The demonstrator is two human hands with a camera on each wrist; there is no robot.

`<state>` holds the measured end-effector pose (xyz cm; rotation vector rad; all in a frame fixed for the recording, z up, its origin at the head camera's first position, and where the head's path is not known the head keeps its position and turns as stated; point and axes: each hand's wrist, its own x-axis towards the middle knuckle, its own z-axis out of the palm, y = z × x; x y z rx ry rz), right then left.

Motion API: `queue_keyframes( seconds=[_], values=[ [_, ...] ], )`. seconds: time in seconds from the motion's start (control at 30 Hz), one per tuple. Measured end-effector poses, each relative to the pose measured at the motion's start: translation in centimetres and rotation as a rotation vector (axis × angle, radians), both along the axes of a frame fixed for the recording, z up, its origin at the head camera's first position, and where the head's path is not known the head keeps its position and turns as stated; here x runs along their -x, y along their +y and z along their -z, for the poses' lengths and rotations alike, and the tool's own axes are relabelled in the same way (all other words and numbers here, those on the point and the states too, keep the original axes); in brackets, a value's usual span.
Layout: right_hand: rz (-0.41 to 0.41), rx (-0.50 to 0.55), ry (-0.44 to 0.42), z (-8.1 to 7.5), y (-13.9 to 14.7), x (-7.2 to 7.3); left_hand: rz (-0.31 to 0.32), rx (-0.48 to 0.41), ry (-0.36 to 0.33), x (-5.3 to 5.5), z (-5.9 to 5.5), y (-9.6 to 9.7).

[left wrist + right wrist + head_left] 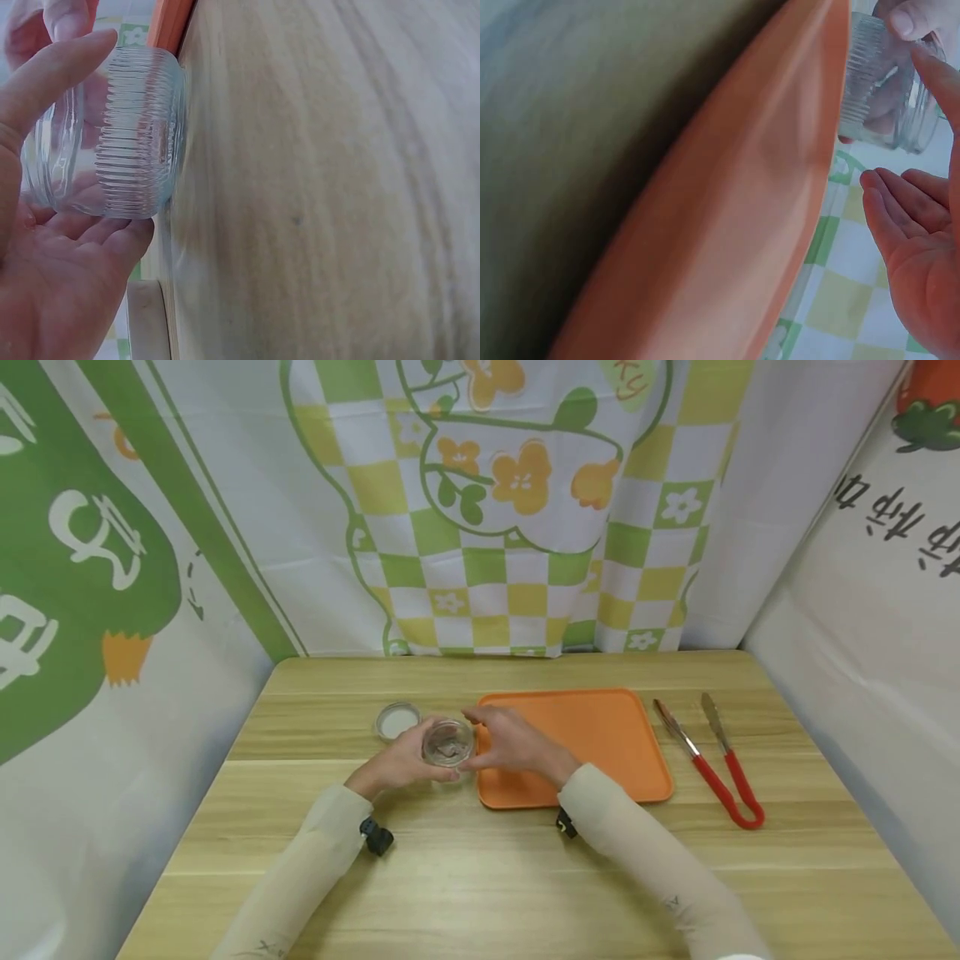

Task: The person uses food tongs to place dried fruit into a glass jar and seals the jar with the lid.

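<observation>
At the table (480, 885), toward its far edge, now gripping the upright jar (449, 745) with the left hand (399, 760), with the right hand (517, 742) open close by its right side.

The wooden surface (315, 187) fills most of this sideways-turned view, its long grain broken by a small dark knot. Beside it, the left hand (60, 274) holds a clear glass jar (135, 135), the thumb along one side and the fingers bent against the opposite side. The jar's mouth faces away from the surface; fine ribs circle the part nearer its base, which is close to the wood, though whether they touch is hard to tell. Fingers of the right hand (66, 19) show just past the left thumb. Along the surface's visible edge, an orange strip (169, 26) appears beyond the jar at one end, and a pale, round-cornered thing (148, 322) at the other. Past that edge is green-and-white patterned cloth (135, 35).
</observation>
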<state>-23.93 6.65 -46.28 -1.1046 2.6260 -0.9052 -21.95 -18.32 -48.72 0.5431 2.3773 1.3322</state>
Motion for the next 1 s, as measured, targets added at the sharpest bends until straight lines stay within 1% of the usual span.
queue_keyframes(
  seconds=[0.13,0.3,0.43,0.53,0.6,0.73,0.87,0.93,1.0],
  values=[
    [-0.005,0.025,-0.049,0.6,-0.5,0.1,-0.003,0.007,0.001,0.0,0.2,-0.1],
    [-0.025,0.060,-0.103,1.1,-0.7,0.3,0.006,-0.017,0.002,0.0,0.3,-0.1],
    [-0.033,0.074,-0.122,1.3,-0.8,0.6,0.008,-0.029,0.023,-0.1,0.1,-0.1],
    [-0.031,0.072,-0.119,1.4,-0.8,0.7,0.006,-0.020,0.036,-0.2,-0.1,-0.1],
    [-0.034,0.075,-0.122,1.4,-0.8,0.7,0.006,-0.001,0.036,-0.4,-0.3,-0.2],
    [-0.039,0.080,-0.138,1.5,-0.8,0.5,0.007,0.064,0.033,-0.7,-1.0,-0.8],
    [-0.033,0.071,-0.142,1.4,-0.9,0.4,0.006,0.089,0.043,-0.7,-1.9,-2.3],
    [-0.027,0.070,-0.142,1.3,-0.9,0.4,-0.001,0.099,0.064,-0.6,-2.5,-3.1],
    [-0.020,0.071,-0.144,1.2,-1.0,0.5,-0.022,0.124,0.087,-0.4,-3.1,-4.0]
  ],
)
